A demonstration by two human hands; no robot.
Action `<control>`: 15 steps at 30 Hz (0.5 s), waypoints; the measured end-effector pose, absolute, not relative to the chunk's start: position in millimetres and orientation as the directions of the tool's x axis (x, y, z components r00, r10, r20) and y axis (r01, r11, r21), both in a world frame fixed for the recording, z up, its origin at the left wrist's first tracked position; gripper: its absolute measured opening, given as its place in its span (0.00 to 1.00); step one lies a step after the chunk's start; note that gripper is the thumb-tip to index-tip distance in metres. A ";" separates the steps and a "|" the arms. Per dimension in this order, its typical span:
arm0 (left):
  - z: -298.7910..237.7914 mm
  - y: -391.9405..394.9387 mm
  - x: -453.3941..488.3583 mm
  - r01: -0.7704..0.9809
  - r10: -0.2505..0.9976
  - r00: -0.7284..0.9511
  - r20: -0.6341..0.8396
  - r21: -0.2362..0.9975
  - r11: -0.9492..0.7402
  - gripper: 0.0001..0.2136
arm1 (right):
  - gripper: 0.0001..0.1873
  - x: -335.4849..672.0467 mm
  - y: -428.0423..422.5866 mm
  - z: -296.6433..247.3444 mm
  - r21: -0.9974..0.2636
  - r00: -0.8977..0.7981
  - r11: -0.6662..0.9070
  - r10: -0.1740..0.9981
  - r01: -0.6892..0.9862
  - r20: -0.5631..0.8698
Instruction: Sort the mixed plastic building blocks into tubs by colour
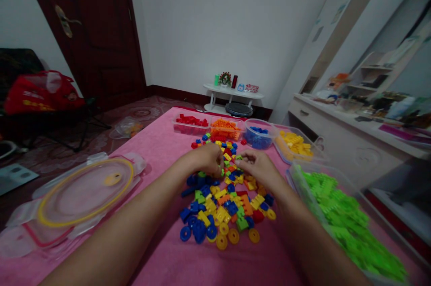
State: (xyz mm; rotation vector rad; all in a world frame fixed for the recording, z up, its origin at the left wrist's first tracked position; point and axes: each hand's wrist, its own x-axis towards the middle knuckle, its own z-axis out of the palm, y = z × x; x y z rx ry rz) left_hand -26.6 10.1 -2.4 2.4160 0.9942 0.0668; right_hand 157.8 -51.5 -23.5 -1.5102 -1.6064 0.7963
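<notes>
Over the pile of mixed toy building bricks (220,212), both of my hands reach in from the near side. My left hand (210,159) is closed, knuckles up, at the pile's left part; green shows by its fingertips, but what it holds is hidden. Just to the right, my right hand (256,163) pinches a small green brick (238,157) between thumb and fingers. Red, blue, yellow, orange and green bricks lie under and around both hands. Round wheel pieces (221,241) lie at the pile's near edge.
Beyond the pile stand tubs of red bricks (191,121), orange bricks (225,129), blue bricks (258,132) and yellow bricks (296,143). A large bin of green bricks (343,218) sits right. Clear lids (87,191) lie left on the pink cloth (161,142).
</notes>
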 end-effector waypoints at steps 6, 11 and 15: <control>9.1 24.5 -36.2 0.463 0.764 0.645 0.022 0.784 -0.414 0.09 | 0.13 139.9 -54.1 -21.8 -0.951 0.154 -0.015 0.986 -0.310 -0.066; 16.6 17.9 -37.5 0.394 0.665 0.740 0.098 0.739 -0.547 0.12 | 0.10 143.0 -53.3 -26.1 -0.742 -0.021 -0.157 0.982 -0.652 -0.189; 13.9 9.1 -36.3 0.552 0.551 0.822 -0.147 0.449 -0.703 0.13 | 0.12 142.2 -56.2 -25.3 -0.746 -0.106 -0.214 0.976 -0.631 -0.191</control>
